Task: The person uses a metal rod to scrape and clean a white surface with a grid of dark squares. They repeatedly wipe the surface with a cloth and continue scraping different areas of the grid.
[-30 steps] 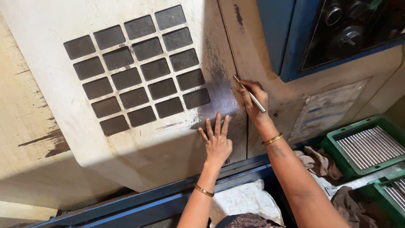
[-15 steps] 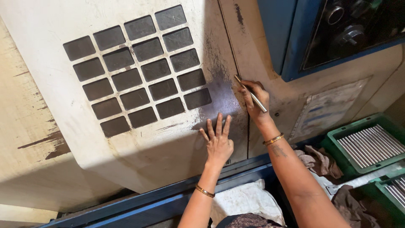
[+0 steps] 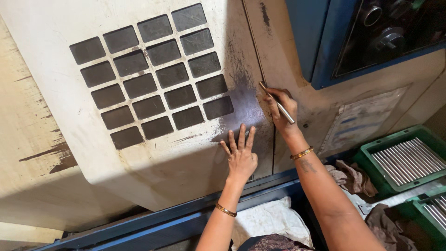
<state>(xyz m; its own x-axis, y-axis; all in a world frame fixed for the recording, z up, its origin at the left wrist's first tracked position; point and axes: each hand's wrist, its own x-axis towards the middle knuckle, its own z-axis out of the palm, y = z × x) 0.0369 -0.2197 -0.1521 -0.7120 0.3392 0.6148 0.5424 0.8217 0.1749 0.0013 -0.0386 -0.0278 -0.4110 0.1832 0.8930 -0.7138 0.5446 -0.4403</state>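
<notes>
On scuffed cream door panel (image 3: 153,158) | left hand (image 3: 241,158) flat, fingers spread | right hand (image 3: 281,109) clamping thin metal rod (image 3: 277,103)

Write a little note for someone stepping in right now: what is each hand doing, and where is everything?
Left hand: flat, fingers spread, on the cream machine panel below the dark grid of squares.
Right hand: holding a thin metal rod against the panel's seam.
Nearby: green trays of metal rods at right, rags beside them, white cloth below.
Done or left: cannot tell from this view.
</notes>
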